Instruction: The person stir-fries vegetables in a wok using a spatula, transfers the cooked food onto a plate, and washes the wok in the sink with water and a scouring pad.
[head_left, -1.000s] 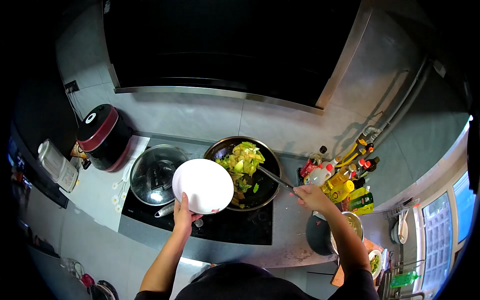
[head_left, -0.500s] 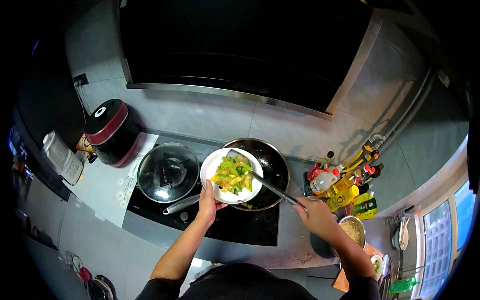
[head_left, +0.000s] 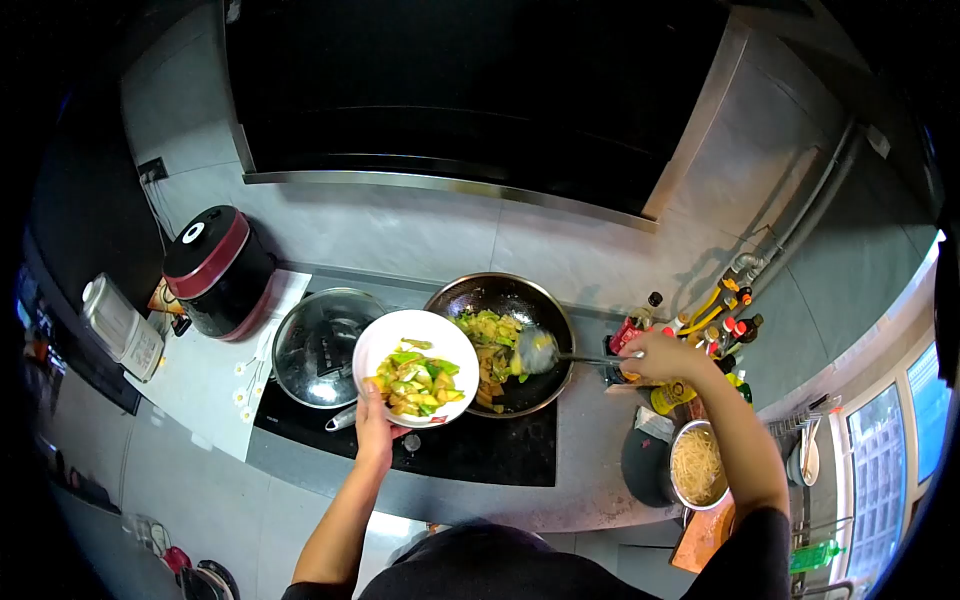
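Observation:
My left hand point(head_left: 374, 430) grips a white bowl point(head_left: 400, 332) by its near left rim, with fingers beneath and the thumb at the edge. Pieces of cooked green and yellow vegetable point(head_left: 418, 388) lie in it. The bowl is tilted slightly and overlaps the glass lid beside it. My right hand point(head_left: 655, 356) is closed round the handle of a wok spatula point(head_left: 590, 357). Its blade, smeared by motion, is inside the dark wok point(head_left: 548, 302), at the right of more cooked vegetables point(head_left: 488, 330).
A glass lid point(head_left: 300, 340) covers a pan on the left of the black cooktop point(head_left: 500, 455). A rice cooker point(head_left: 222, 270) stands further left. Sauce bottles point(head_left: 668, 396) crowd the right. Near them is a metal bowl of pale shreds point(head_left: 697, 465). The range hood point(head_left: 450, 180) hangs above.
The bowl has moved left, off the wok, and holds fewer vegetables. The spatula has gone from the bowl into the wok, where vegetables now lie. My right hand has moved up and right.

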